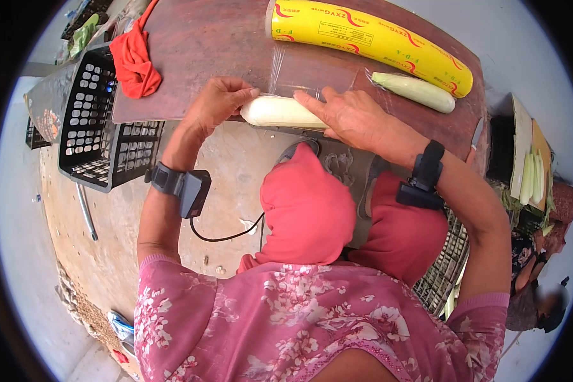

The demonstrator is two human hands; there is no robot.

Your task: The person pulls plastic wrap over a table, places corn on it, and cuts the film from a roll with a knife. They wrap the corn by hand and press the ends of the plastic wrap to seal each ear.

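A pale zucchini (280,112) lies crosswise at the table's near edge, with clear plastic film (277,67) running from it toward a roll. My left hand (221,102) is closed at the zucchini's left end, thumb and fingertips pinched at the film. Over the right end, my right hand (350,118) has its index finger extended along the top and its thumb below, gripping the zucchini. Beyond my right hand lies a second pale green zucchini (417,92), beside the yellow wrap roll (369,41).
A red cloth (135,63) lies on the table (197,38) at the left. Black crates (89,121) stand beside it. A knife (476,141) rests at the right edge. More zucchini (532,177) lie on cardboard at the right, and another person (535,286) sits beyond.
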